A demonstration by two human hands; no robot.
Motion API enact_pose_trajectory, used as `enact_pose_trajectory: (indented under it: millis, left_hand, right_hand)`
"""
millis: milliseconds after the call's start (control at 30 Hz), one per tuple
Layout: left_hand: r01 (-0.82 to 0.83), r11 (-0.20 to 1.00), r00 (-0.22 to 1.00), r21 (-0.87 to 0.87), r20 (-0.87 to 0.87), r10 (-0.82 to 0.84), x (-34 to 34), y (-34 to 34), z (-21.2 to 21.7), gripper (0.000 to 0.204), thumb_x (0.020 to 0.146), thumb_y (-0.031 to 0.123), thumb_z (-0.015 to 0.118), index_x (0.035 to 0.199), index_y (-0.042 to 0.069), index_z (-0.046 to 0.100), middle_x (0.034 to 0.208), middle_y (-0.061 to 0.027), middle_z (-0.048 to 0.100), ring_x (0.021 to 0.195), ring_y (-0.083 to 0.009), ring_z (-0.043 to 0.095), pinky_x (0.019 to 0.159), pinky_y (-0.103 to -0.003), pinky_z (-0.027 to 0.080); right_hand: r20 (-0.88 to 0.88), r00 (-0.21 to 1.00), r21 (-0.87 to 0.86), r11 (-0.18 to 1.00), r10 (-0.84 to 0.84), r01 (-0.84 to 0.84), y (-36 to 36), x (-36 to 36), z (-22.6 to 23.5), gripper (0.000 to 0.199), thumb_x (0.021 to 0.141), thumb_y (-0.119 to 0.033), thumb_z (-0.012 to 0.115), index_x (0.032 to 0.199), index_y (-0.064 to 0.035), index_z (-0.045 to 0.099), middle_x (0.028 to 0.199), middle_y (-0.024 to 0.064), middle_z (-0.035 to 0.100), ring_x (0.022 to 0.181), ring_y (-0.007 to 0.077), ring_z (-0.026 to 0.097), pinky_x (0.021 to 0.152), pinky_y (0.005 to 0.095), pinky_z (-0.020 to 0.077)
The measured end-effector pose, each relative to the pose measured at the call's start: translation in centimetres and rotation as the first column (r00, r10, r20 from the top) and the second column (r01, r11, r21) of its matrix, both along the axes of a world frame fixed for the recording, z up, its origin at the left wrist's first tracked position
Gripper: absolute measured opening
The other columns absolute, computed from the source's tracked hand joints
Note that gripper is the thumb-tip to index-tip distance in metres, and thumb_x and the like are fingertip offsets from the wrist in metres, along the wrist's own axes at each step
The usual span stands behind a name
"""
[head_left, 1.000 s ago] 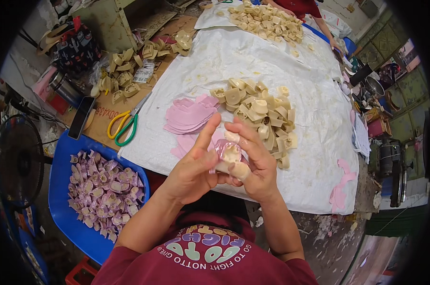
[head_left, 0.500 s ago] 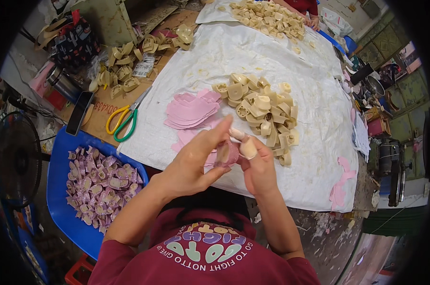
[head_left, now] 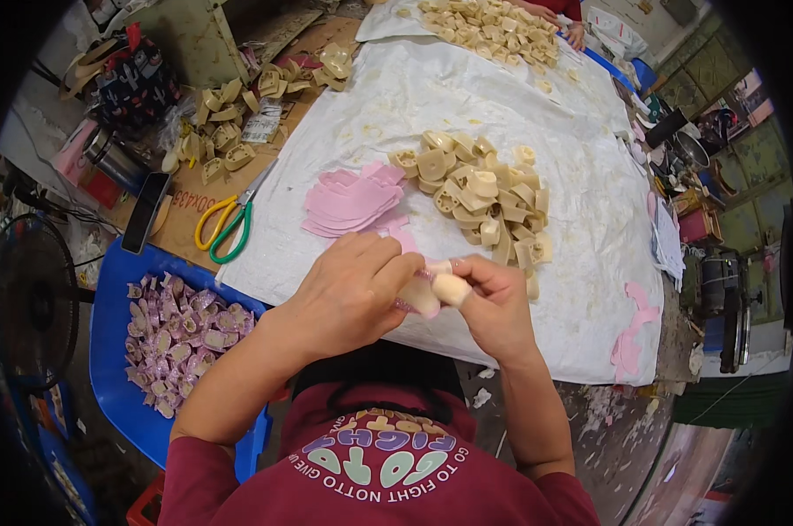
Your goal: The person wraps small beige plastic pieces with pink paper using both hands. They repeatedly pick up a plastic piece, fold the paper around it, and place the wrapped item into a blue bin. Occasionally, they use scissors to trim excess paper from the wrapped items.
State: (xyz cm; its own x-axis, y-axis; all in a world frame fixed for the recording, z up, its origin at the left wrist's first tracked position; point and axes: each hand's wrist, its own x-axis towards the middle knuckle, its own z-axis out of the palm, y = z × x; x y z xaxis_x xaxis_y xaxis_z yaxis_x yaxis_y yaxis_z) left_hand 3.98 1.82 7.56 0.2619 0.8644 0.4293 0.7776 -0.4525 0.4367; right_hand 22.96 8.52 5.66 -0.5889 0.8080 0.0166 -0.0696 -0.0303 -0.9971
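Over the near edge of the white-covered table, my two hands hold one small shoe heel [head_left: 419, 299], pale inside with pink glittery covering at its edge. My left hand [head_left: 348, 285] has its fingers curled round the heel's left side and partly hides it. From the right, my right hand [head_left: 499, 307] pinches it; pale finger covers [head_left: 450, 289] sit on its thumb and a fingertip. Just beyond lies a stack of pink cut pieces [head_left: 352, 203]. Bare beige heels [head_left: 480, 188] are heaped to the right of that stack.
Left of me, a blue basin [head_left: 107, 351] holds many pink-covered heels [head_left: 181, 342]. Scissors [head_left: 224, 230] and a phone [head_left: 146, 210] lie at the table's left. Pink scraps [head_left: 629, 337] are at the right edge. Another person's hand [head_left: 575, 35] is by the far heap.
My left hand's raised fingers have come down and closed round the heel. The heel has turned, so its pale side shows more. My right hand has shifted slightly right.
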Motion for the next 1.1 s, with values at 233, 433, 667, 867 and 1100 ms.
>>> enact_pose_trajectory:
  millis: [233, 433, 667, 867, 1100]
  left_hand:
    - [-0.119, 0.992, 0.980, 0.046, 0.166, 0.110, 1.1, 0.1, -0.8, 0.046, 0.057, 0.012, 0.080, 0.097, 0.004, 0.058, 0.072, -0.0088, 0.059, 0.061, -0.0255, 0.061, 0.055, -0.035, 0.047]
    - [-0.297, 0.949, 0.910, -0.104, 0.269, 0.315, 3.4, 0.3, -1.3, 0.039, 0.065, 0.019, 0.077, 0.091, 0.005, 0.052, 0.063, -0.0120, 0.061, 0.055, -0.0313, 0.063, 0.049, -0.040, 0.048]
    - [-0.452, 0.888, 0.843, -0.086, 0.283, 0.457, 5.1, 1.2, -2.4, 0.041, 0.066, 0.021, 0.076, 0.092, 0.003, 0.050, 0.059, -0.0137, 0.059, 0.053, -0.0320, 0.063, 0.047, -0.041, 0.048]
    - [-0.425, 0.886, 0.776, -0.184, 0.429, 0.461, 4.7, 1.3, -3.0, 0.041, 0.069, 0.022, 0.075, 0.094, 0.002, 0.049, 0.060, -0.0151, 0.060, 0.056, -0.0338, 0.064, 0.048, -0.043, 0.047]
    - [-0.409, 0.889, 0.809, -0.206, 0.370, 0.457, 4.3, 1.6, -3.9, 0.044, 0.071, 0.024, 0.074, 0.097, 0.000, 0.047, 0.061, -0.0174, 0.061, 0.055, -0.0364, 0.063, 0.048, -0.044, 0.047]
  right_hand:
    - [-0.183, 0.980, -0.035, 0.996, 0.078, -0.086, 0.9, 0.3, -0.2, 0.016, 0.091, -0.006, 0.059, 0.103, 0.0032, 0.066, 0.088, 0.0023, 0.066, 0.077, 0.0044, 0.056, 0.067, 0.0211, 0.0467]
    - [0.046, 0.983, 0.188, 0.968, -0.175, 0.164, 0.1, -1.0, -0.4, 0.018, 0.093, -0.008, 0.057, 0.104, 0.0032, 0.067, 0.089, 0.0013, 0.066, 0.078, 0.0044, 0.056, 0.069, 0.0210, 0.0464]
    - [-0.093, 0.971, 0.058, 0.973, -0.219, 0.225, 0.2, -1.7, -1.6, 0.020, 0.096, -0.010, 0.054, 0.104, 0.0042, 0.065, 0.088, 0.0025, 0.066, 0.077, 0.0053, 0.056, 0.068, 0.0202, 0.0461]
    - [-0.201, 0.958, -0.183, 0.968, -0.205, 0.169, 0.1, -2.0, -1.3, 0.023, 0.096, -0.007, 0.050, 0.111, 0.0047, 0.063, 0.094, 0.0048, 0.066, 0.082, 0.0069, 0.058, 0.072, 0.0205, 0.0476]
    - [-0.096, 0.977, -0.002, 0.982, -0.189, 0.190, -0.2, -2.5, -1.9, 0.028, 0.095, -0.003, 0.047, 0.119, 0.0063, 0.058, 0.102, 0.0074, 0.065, 0.089, 0.0108, 0.059, 0.079, 0.0235, 0.0480]
